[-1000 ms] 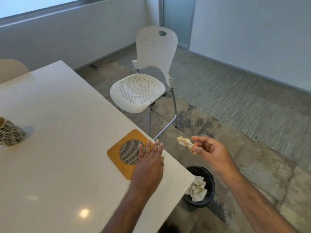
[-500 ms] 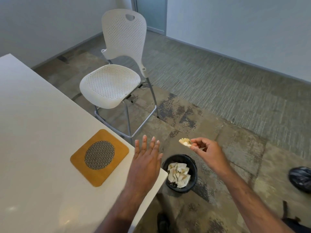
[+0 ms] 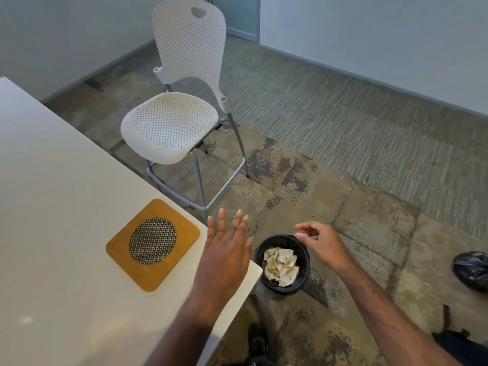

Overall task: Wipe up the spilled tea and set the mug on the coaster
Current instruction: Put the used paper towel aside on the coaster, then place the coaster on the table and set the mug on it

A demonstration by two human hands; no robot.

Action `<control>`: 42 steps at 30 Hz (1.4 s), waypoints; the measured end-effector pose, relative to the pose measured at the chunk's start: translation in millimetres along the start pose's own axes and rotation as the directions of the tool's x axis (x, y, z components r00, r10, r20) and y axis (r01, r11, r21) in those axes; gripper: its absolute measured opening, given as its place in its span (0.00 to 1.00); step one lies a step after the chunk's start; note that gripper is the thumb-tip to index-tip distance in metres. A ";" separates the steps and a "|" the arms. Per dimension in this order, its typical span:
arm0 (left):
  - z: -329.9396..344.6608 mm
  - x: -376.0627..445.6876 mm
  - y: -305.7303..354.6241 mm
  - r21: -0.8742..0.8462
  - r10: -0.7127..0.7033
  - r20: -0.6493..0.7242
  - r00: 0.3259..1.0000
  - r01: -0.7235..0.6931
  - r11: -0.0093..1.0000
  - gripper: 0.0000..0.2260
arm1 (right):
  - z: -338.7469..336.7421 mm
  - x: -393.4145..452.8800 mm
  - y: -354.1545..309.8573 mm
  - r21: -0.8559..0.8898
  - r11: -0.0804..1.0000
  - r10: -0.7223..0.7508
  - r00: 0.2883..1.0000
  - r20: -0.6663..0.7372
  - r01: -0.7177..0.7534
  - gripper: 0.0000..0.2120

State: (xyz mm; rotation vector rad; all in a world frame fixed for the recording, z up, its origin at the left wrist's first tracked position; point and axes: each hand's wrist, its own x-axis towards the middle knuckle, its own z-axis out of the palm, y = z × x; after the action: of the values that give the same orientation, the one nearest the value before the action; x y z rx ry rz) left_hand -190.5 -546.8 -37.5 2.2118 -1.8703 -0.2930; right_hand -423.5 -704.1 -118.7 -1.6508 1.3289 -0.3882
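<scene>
Coaster [image 3: 152,244] lies near the surface [image 3: 52,180] corner. Beside it the left hand [image 3: 224,257] hovers, fingers spread. Right hand [image 3: 320,243], loosely curled, seemingly empty, hangs above the bin [image 3: 303,257] of stained wipes [image 3: 281,264].

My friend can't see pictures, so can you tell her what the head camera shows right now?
A person's right hand hovers empty, fingers loosely curled, over a small black bin of crumpled, tea-stained paper on the floor. The left hand is open and flat above the white table corner, beside a wooden coaster. A white chair stands behind.
</scene>
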 end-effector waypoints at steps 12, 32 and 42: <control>-23.0 -35.6 -24.2 -0.183 -0.113 -0.168 0.979 0.081 0.980 0.23 | 26.0 -6.4 -107.6 0.116 0.962 -0.261 0.957 0.129 0.246 0.06; -47.5 -108.7 -87.5 -0.676 -0.697 -0.258 0.669 0.391 0.625 0.20 | 129.9 -5.7 -226.6 -0.128 0.837 -0.462 0.811 0.358 0.533 0.21; -64.0 -104.9 -83.4 -0.930 -0.840 -0.060 0.539 0.276 0.244 0.19 | 139.2 -12.7 -230.8 -0.353 0.629 -0.552 0.717 0.426 0.693 0.17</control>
State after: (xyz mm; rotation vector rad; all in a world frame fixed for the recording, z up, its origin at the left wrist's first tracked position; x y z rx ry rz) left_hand -110.5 -427.2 -1.1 1.7872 -0.2277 -0.4747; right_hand -192.1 -636.9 2.7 -2.5108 0.5993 -0.2026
